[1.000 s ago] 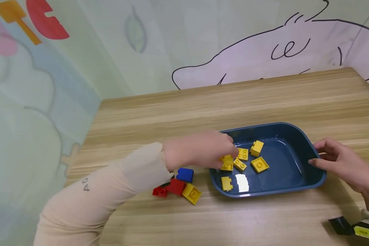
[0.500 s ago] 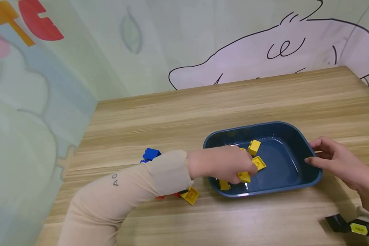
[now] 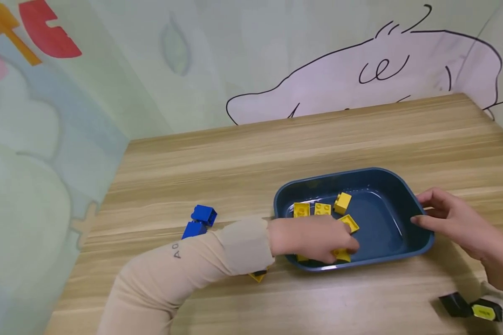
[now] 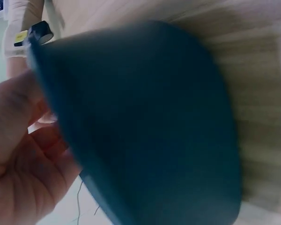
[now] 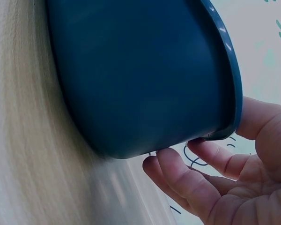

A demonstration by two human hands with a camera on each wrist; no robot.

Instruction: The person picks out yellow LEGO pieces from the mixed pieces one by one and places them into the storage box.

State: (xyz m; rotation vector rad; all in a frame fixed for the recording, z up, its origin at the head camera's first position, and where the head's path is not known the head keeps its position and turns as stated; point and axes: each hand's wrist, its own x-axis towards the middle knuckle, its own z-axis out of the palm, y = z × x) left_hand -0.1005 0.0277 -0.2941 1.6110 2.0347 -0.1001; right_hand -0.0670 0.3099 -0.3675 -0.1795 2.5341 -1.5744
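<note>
My left hand reaches over the near rim into a dark blue tray. It grips a yellow toy brick low inside the tray. Several other yellow bricks lie around it, among them a studded one, one on its side and one partly behind the fingers. In the left wrist view the tray's outer wall hides what those fingers hold. At the right end my right hand pinches the tray's rim, thumb inside and fingers outside; the right wrist view shows the fingers against the outer wall.
Two blue bricks lie on the wooden table left of the tray. A yellow brick peeks out under the left sleeve. A black strap piece with a yellow label is at the right wrist. A painted wall stands behind.
My left hand has moved right and nearer within the tray, carrying a yellow brick from the left end. The blue bricks at left have come into view. The right hand keeps its place.
</note>
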